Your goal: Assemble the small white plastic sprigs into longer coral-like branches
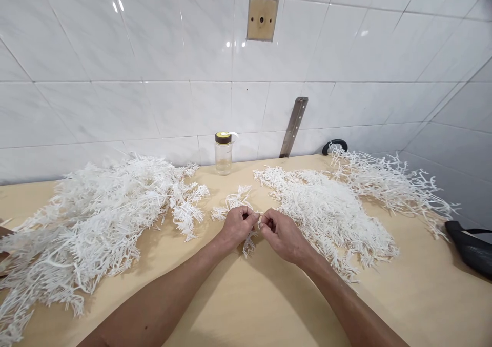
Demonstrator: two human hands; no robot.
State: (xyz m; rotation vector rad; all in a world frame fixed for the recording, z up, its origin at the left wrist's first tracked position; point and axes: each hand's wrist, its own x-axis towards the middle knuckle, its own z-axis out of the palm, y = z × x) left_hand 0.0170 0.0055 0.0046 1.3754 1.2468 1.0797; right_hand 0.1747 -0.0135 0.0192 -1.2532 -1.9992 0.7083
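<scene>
Pinched between the fingers of my left hand (239, 226) is a white branched plastic sprig (236, 199), its fronds showing behind and below the fingers. My right hand (282, 234) is closed in a pinch close beside the left, at a small white piece that seems to belong to the same sprig; its fingertips partly hide it. A broad heap of white sprigs (107, 219) lies to the left. To the right, just past my right hand, spreads another dense pile of white sprigs (326, 208).
Longer bare white branches (395, 183) lie at the back right. Against the tiled wall stand a clear bottle with a dark lid (223, 155) and a leaning metal strip (294, 126). A black ring-shaped object (335, 146) and a black object (469, 247) are at the right.
</scene>
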